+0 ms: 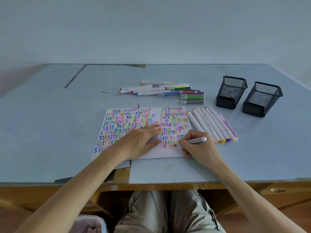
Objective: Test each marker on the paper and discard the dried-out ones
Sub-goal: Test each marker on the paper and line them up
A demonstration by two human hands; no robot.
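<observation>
Right hand [199, 147] grips grey marker [196, 140], tip on scribbled paper [170, 153]; left hand [140, 140] flat, fingers straight. Two mesh pen holders [231, 91] beyond marker row [212, 126]. Barrel print unreadable.

Left hand [142, 142] lies flat; right hand [196, 147] fingers [184, 140] curled, pinching.

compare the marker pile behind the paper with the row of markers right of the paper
The pile lies loosely, mostly crosswise, mixing fat white markers with thin striped pens. The row is lined up side by side, pointing away from the person, nearly all fat white markers. Both rest capped on the table, outside the mesh holders.
</observation>
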